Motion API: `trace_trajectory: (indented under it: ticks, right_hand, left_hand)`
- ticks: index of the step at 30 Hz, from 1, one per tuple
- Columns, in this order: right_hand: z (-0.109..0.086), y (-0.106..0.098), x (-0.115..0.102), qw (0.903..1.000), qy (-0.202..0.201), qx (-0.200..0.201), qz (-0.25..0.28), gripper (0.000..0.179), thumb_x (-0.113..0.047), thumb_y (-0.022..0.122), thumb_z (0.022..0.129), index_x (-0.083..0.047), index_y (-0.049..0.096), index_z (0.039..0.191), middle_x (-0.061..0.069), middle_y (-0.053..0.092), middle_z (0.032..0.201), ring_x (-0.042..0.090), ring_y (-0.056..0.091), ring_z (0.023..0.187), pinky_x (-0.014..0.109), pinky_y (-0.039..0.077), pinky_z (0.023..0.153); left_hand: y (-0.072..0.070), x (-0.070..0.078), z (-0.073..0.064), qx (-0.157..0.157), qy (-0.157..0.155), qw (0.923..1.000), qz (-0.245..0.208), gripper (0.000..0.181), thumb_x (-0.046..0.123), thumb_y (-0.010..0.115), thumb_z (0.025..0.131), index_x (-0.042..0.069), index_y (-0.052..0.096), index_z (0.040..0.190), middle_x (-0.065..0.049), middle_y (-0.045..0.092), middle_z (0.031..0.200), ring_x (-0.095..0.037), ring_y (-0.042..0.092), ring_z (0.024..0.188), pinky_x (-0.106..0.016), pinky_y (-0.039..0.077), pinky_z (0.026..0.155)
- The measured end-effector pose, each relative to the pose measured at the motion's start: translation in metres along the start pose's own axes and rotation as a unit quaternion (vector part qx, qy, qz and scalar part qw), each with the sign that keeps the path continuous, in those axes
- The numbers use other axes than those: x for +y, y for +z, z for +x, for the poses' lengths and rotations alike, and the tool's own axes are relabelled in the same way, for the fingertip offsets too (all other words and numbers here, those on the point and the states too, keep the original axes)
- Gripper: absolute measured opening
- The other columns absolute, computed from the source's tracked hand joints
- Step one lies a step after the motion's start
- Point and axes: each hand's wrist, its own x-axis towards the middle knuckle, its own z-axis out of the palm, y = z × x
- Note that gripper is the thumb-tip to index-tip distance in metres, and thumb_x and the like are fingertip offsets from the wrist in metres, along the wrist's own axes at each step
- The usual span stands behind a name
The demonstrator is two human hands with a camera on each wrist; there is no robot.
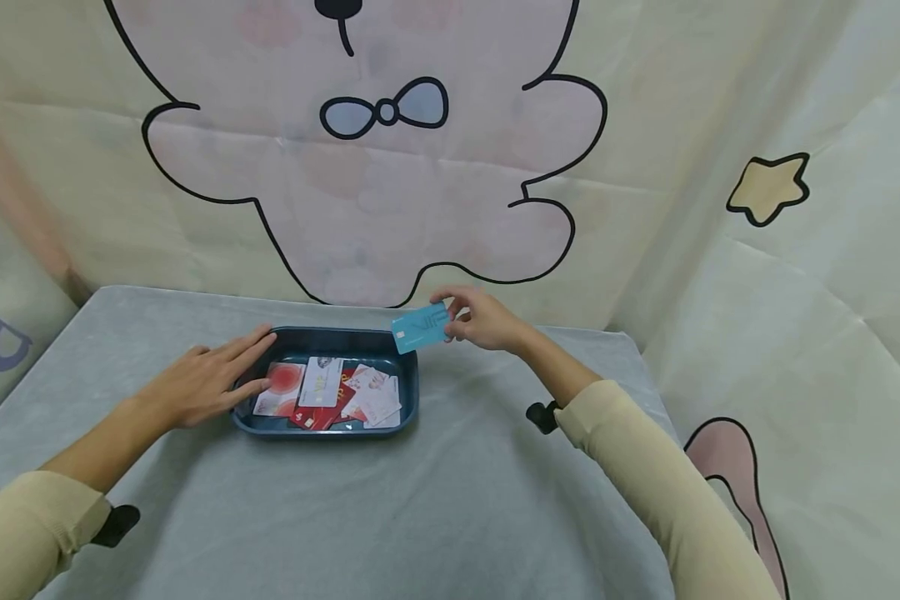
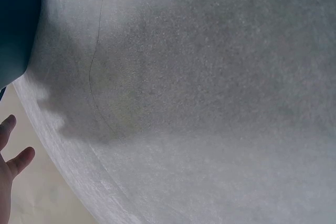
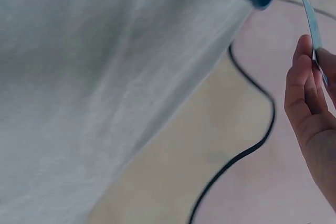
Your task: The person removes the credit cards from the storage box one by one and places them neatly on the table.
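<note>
My right hand (image 1: 483, 319) pinches a light-blue card (image 1: 420, 327) by one end, above the right rear corner of a dark blue tray (image 1: 412, 392). The right wrist view catches the same card (image 3: 311, 19) edge-on between thumb and fingers. At the tray's left side my left hand (image 1: 210, 379) rests with fingers extended along the rim. Inside the tray lie several cards: a white one with a red circle (image 1: 279, 390), a white-silver card (image 1: 322, 382), red cards (image 1: 318, 417) partly covered, and an overlapping pile of whitish cards (image 1: 377, 398) on the right.
The tray stands on a table covered with grey cloth (image 1: 435, 517). Behind the table's back edge hangs a curtain (image 1: 420, 208) printed with a cartoon figure. Another pale curtain (image 1: 832, 317) runs along the right side.
</note>
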Motion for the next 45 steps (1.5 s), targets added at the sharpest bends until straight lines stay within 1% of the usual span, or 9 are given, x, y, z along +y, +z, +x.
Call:
trace_trajectory:
  ticks: [4,9,16,20,24,28,33,37,45]
  right_hand:
    - [-0.002,-0.002,0.019,0.9989,0.024,0.035,0.019,0.046,0.006,0.060,0.095,-0.008,0.053,0.138,0.017,0.057,0.098,0.027,0.070,0.083,0.036,0.057,0.075]
    - [-0.006,-0.002,0.041,0.9978,0.034,0.050,0.029,0.048,0.009,0.057,0.095,-0.003,0.050,0.140,0.020,0.056,0.096,0.026,0.071,0.082,0.037,0.057,0.076]
    - [-0.006,0.005,0.069,0.9959,0.055,0.059,0.040,0.048,0.011,0.058,0.093,0.004,0.049,0.140,0.019,0.057,0.091,0.045,0.068,0.090,0.051,0.056,0.083]
    - [-0.007,0.012,0.082,0.9958,0.060,0.062,0.029,0.049,0.013,0.056,0.092,0.008,0.047,0.140,0.021,0.059,0.088,0.047,0.068,0.089,0.050,0.057,0.079]
    - [-0.006,0.018,0.092,0.9942,0.079,0.069,0.024,0.049,0.012,0.056,0.091,0.008,0.049,0.139,0.020,0.060,0.089,0.043,0.068,0.086,0.038,0.057,0.072]
    - [-0.004,0.024,0.100,0.9911,0.104,0.078,0.029,0.049,0.010,0.059,0.090,0.004,0.051,0.139,0.016,0.058,0.091,0.035,0.068,0.081,0.026,0.052,0.064]
    - [-0.002,0.030,0.105,0.9892,0.119,0.081,0.027,0.051,0.009,0.062,0.089,0.003,0.053,0.138,0.014,0.057,0.091,0.024,0.065,0.073,0.024,0.050,0.061]
    - [-0.001,0.032,0.108,0.9888,0.124,0.083,0.013,0.051,0.010,0.062,0.089,0.003,0.053,0.139,0.015,0.057,0.091,0.022,0.066,0.071,0.024,0.052,0.062]
    - [0.003,0.031,0.109,0.9878,0.130,0.071,-0.048,0.052,0.005,0.062,0.090,0.006,0.049,0.140,0.014,0.062,0.087,0.017,0.066,0.066,0.024,0.046,0.062]
  left_hand:
    - [0.001,0.000,0.000,-0.003,-0.002,1.0000,0.001,0.078,0.051,0.052,0.098,0.009,0.025,0.158,-0.020,0.028,0.160,-0.043,0.047,0.133,-0.068,0.039,0.097]
    - [0.001,0.000,0.000,-0.003,-0.002,1.0000,0.000,0.078,0.051,0.053,0.098,0.008,0.026,0.157,-0.020,0.029,0.160,-0.043,0.047,0.132,-0.068,0.039,0.097]
    - [0.000,0.001,-0.001,-0.006,-0.004,1.0000,0.003,0.078,0.051,0.053,0.097,0.008,0.027,0.157,-0.020,0.029,0.160,-0.042,0.048,0.132,-0.066,0.041,0.097]
    - [0.001,0.000,0.000,-0.003,0.002,1.0000,0.003,0.078,0.051,0.053,0.097,0.008,0.027,0.157,-0.020,0.029,0.160,-0.043,0.047,0.132,-0.067,0.041,0.097]
    - [0.001,-0.001,0.000,0.000,0.006,1.0000,0.006,0.078,0.051,0.053,0.098,0.008,0.026,0.157,-0.019,0.028,0.160,-0.042,0.047,0.133,-0.066,0.041,0.096]
    - [0.001,-0.001,0.000,-0.002,0.004,1.0000,0.004,0.078,0.051,0.052,0.098,0.008,0.026,0.157,-0.019,0.028,0.160,-0.042,0.047,0.133,-0.066,0.041,0.097]
    - [0.002,-0.001,0.000,-0.005,-0.001,1.0000,0.005,0.078,0.052,0.051,0.098,0.008,0.025,0.158,-0.019,0.027,0.161,-0.043,0.047,0.133,-0.067,0.040,0.097]
    - [0.001,-0.001,0.000,-0.004,0.000,1.0000,0.004,0.078,0.051,0.051,0.099,0.008,0.025,0.158,-0.019,0.027,0.161,-0.043,0.047,0.133,-0.067,0.040,0.097]
    - [0.002,-0.001,0.000,-0.009,-0.003,1.0000,0.003,0.078,0.052,0.051,0.098,0.008,0.025,0.158,-0.020,0.027,0.160,-0.043,0.047,0.133,-0.067,0.040,0.098]
